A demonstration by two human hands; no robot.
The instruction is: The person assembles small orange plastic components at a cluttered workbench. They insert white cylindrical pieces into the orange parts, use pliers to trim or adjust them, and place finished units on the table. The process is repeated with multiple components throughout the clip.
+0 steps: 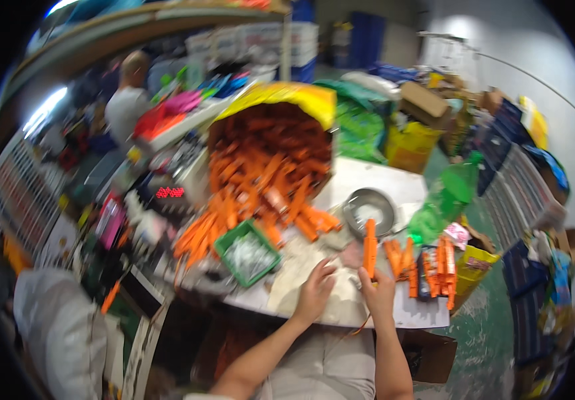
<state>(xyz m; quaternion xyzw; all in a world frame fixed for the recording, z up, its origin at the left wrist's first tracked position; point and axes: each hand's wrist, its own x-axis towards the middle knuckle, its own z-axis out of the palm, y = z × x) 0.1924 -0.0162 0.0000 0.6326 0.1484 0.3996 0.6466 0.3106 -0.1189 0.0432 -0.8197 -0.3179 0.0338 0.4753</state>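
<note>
My right hand (379,293) is closed round the lower end of a long orange plastic piece (370,247), which stands upright above the fingers. Just left of it, my left hand (317,290) is raised over the table with its fingers curled together. Anything between those fingertips is too small or blurred to make out. Beyond the hands is a round metal bowl (369,212) with something pale inside. A green tray (247,253) of small clear parts sits to the left. Thin wires hang below my right hand.
Orange pieces (267,167) spill from a large yellow sack (307,100) across the table. More orange pieces (442,267) lie at its right edge, beside a green bottle (447,193). A red-lit display (170,192) stands left. Another person (129,100) is at the far left.
</note>
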